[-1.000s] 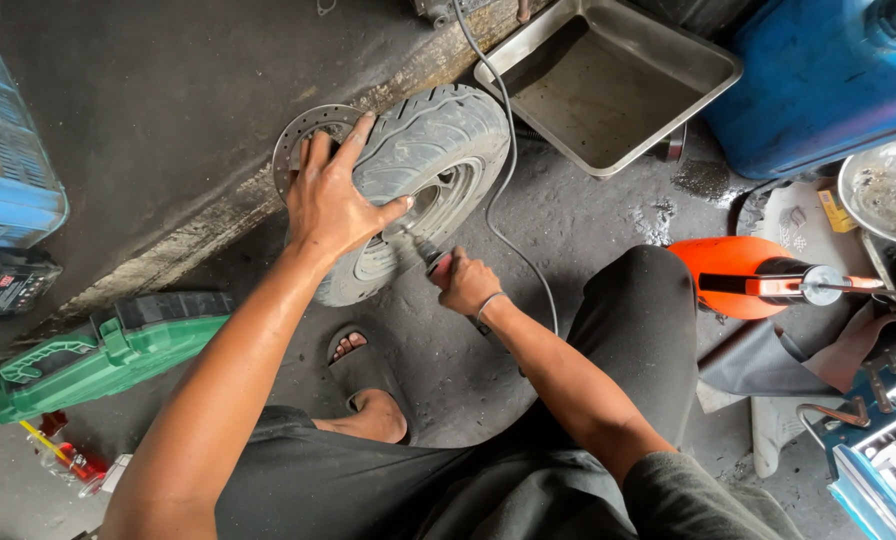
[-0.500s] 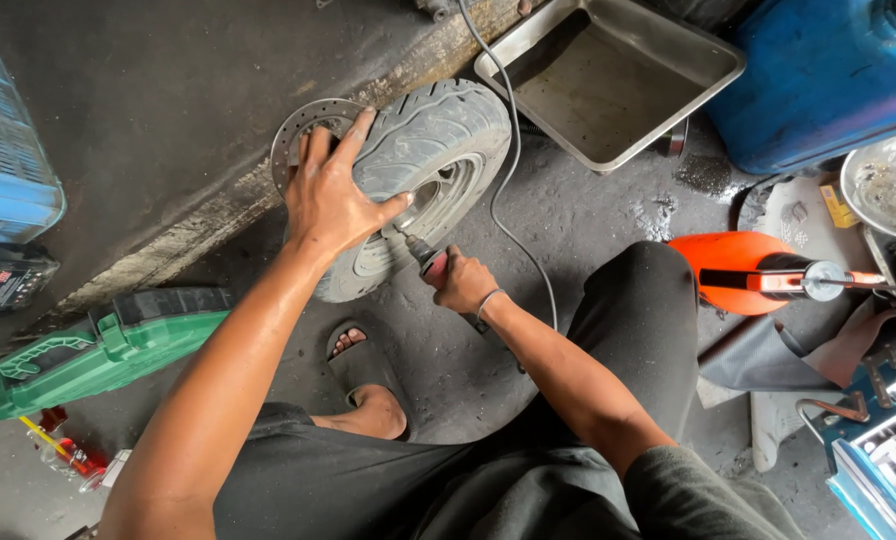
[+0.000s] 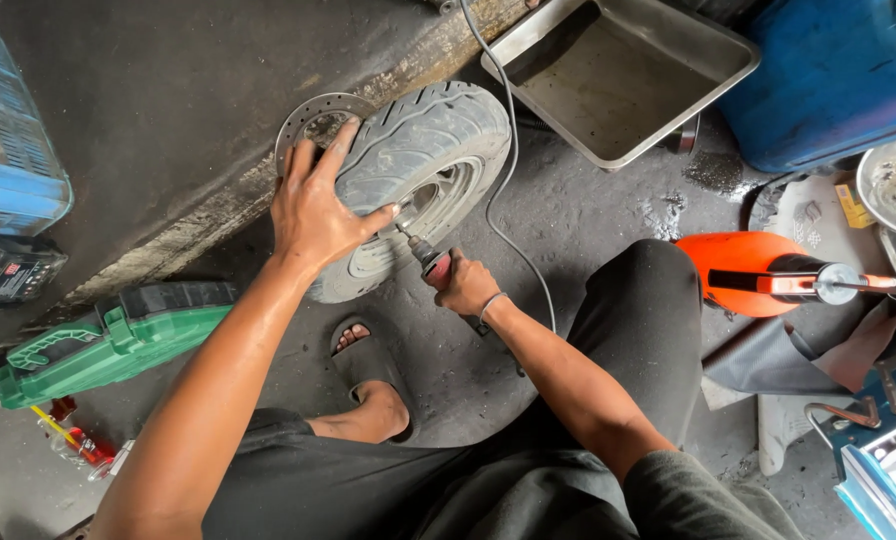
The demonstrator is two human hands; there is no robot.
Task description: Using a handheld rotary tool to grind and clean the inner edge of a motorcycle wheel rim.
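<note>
The tyre (image 3: 423, 150) is matt grey rubber with a dusty, grooved tread, and its rim (image 3: 418, 215) looks like dull, cast metal. Behind it, the brake disc (image 3: 308, 115) is bare steel, drilled and worn. The tray (image 3: 618, 70) is brushed sheet metal, stained inside. The floor (image 3: 588, 220) is rough, oil-darkened concrete. The tool case (image 3: 108, 340) is green moulded plastic; the oil can (image 3: 738, 270) is glossy orange plastic. The drum (image 3: 828, 80) is smooth blue plastic.

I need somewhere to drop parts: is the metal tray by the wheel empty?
Empty, apparently: the metal tray shows only its bare, stained floor, with nothing lying in it.
</note>
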